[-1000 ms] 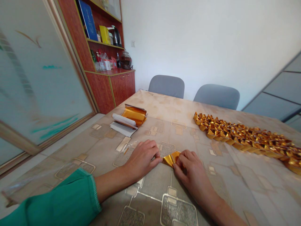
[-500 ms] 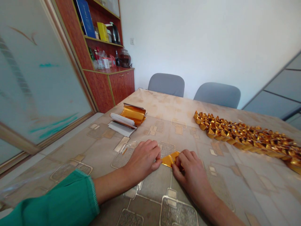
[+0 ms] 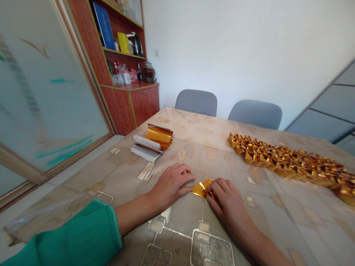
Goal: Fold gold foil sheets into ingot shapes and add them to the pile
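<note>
Between my hands lies a small folded piece of gold foil paper (image 3: 200, 189), close to the tabletop. My right hand (image 3: 227, 201) pinches its right part, and the fingers cover that end. My left hand (image 3: 172, 184) is at the paper's left tip, thumb and forefinger parted, the thumb close to or touching the tip. Farther off to the left rests a curled stack of gold and white paper sheets (image 3: 158, 137). On the right, several rows of folded gold foil pieces (image 3: 280, 157) stand packed together.
A patterned cover lies over the table (image 3: 177, 229). Two grey chairs (image 3: 196, 101) stand at its far side. Beyond the left corner is a reddish wooden cabinet (image 3: 144, 103) with bottles and a kettle. A frosted sliding door (image 3: 55, 111) is at left.
My left thumb and forefinger have parted at the paper's left tip, where they were pinched together. My right hand keeps its hold, and the view has shifted slightly.
</note>
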Available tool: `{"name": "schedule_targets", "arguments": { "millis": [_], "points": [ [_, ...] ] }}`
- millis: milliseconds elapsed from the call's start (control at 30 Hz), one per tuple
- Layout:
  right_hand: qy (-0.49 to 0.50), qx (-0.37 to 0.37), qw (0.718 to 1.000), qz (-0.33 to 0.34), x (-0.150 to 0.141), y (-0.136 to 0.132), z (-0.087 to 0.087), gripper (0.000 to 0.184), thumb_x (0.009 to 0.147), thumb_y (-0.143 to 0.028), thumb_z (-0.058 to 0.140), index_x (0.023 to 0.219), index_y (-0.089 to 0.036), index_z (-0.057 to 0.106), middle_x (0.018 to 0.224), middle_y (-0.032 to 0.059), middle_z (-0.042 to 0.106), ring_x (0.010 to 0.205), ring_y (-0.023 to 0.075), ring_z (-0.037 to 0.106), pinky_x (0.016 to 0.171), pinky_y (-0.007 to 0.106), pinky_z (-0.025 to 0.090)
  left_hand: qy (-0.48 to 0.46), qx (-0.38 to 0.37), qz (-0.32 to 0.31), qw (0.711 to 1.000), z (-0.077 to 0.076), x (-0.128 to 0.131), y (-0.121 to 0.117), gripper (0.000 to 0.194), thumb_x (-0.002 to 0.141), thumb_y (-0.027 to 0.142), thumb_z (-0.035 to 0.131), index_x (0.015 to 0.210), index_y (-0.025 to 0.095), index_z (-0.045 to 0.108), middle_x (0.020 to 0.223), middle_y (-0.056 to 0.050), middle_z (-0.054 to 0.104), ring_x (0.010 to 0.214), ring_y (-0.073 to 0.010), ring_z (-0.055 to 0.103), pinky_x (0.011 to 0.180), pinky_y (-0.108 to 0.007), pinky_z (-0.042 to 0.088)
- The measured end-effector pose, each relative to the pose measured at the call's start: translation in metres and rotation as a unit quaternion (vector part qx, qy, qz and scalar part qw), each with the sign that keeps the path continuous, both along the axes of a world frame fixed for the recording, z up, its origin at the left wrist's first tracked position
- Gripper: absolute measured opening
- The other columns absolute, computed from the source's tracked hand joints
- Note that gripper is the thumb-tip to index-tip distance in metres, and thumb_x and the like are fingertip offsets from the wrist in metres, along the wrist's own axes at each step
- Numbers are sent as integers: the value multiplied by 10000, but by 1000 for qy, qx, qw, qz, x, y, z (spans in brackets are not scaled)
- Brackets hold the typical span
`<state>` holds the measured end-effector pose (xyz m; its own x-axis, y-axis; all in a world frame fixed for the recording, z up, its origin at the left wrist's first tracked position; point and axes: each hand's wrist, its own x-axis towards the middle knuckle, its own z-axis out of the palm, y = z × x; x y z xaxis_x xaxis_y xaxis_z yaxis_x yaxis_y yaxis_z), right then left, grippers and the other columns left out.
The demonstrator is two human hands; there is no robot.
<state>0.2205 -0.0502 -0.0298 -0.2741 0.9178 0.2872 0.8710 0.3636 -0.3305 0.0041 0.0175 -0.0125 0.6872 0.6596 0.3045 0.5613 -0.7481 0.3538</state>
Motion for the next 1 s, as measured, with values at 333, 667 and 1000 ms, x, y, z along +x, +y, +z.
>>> {"name": "schedule_targets", "arguments": {
  "millis": [333,667,1000],
  "points": [
    [2,18,1000,-1,1,3,-3,102,875,-131,627,918,-220,602,942,54,630,897,261,566,769,399,479,43,144,-130,980,-17,13,-41,317,991,212,487,1275,93,561,1282,-126,633,1187,-229,567,1050,-350,429],
    [150,-21,988,6,17,-1,-8,512,909,-202,566,1404,-217,434,1120,89,643,1048,267,574,942,467,487,111,125,-75,983,1,36,-32,121,938,251,610,983,142,637,1085,-66,689,918,-224,607,857,-361,485],
    [118,29,993,7,13,2,-17,532,944,-128,381,1474,-165,352,1100,124,669,1019,268,604,928,477,522,130,126,-61,981,-10,49,-19,121,949,225,601,1048,162,633,1115,-47,700,837,-219,591,746,-334,464]
  ]
}}
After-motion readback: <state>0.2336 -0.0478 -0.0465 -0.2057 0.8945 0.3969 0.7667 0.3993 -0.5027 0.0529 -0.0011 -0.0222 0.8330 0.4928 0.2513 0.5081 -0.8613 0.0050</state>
